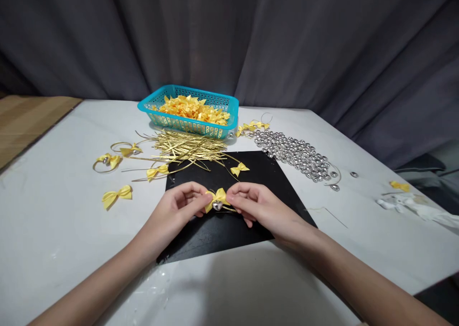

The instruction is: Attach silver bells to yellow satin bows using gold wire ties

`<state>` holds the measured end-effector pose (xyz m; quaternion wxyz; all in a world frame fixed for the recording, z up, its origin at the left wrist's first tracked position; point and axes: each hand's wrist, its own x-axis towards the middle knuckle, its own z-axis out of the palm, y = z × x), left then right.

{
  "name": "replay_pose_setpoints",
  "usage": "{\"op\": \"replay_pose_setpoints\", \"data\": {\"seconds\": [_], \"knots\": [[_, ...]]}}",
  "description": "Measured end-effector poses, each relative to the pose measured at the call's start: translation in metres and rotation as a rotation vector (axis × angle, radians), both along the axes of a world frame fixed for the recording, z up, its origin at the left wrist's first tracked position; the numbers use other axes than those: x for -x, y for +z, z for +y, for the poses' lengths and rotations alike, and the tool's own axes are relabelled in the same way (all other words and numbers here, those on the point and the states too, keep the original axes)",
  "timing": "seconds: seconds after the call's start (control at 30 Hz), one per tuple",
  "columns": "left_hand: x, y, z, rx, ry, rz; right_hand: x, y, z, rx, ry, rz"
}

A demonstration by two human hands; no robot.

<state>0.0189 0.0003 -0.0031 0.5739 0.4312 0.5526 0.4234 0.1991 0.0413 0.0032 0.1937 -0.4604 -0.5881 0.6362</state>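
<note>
Both my hands meet over a black mat (pixel 251 230) and pinch one small yellow ribbon bow (pixel 217 197) with a silver bell (pixel 217 205) hanging at its middle. My left hand (pixel 181 202) grips the bow's left wing with closed fingers. From the other side, my right hand (pixel 253 202) pinches the right wing, and a thin gold wire runs beneath its fingers. Another yellow bow (pixel 239 169) lies on the mat's far part.
A teal basket (pixel 222 107) full of yellow bows stands at the back. A heap of gold wire ties (pixel 186 146) lies before it, silver bells (pixel 299 155) to the right. Finished bows (pixel 116 195) lie left on the white table (pixel 53 211). White cloth (pixel 416 206) sits far right.
</note>
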Motion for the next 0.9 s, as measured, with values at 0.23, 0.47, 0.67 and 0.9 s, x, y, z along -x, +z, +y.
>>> {"op": "replay_pose_setpoints", "data": {"seconds": [0.23, 0.47, 0.67, 0.9], "knots": [[0.002, -0.004, 0.000, -0.014, -0.016, -0.081, -0.001, 0.002, -0.003, 0.095, -0.004, 0.140], [0.003, -0.005, -0.001, 0.024, 0.024, -0.144, 0.000, -0.002, -0.002, 0.165, 0.188, 0.200], [0.003, -0.010, 0.002, 0.033, 0.138, -0.185, -0.002, -0.001, 0.002, 0.078, 0.081, 0.068], [0.004, -0.010, 0.005, 0.086, 0.228, -0.272, -0.011, 0.008, 0.013, 0.076, 0.058, 0.020]]}}
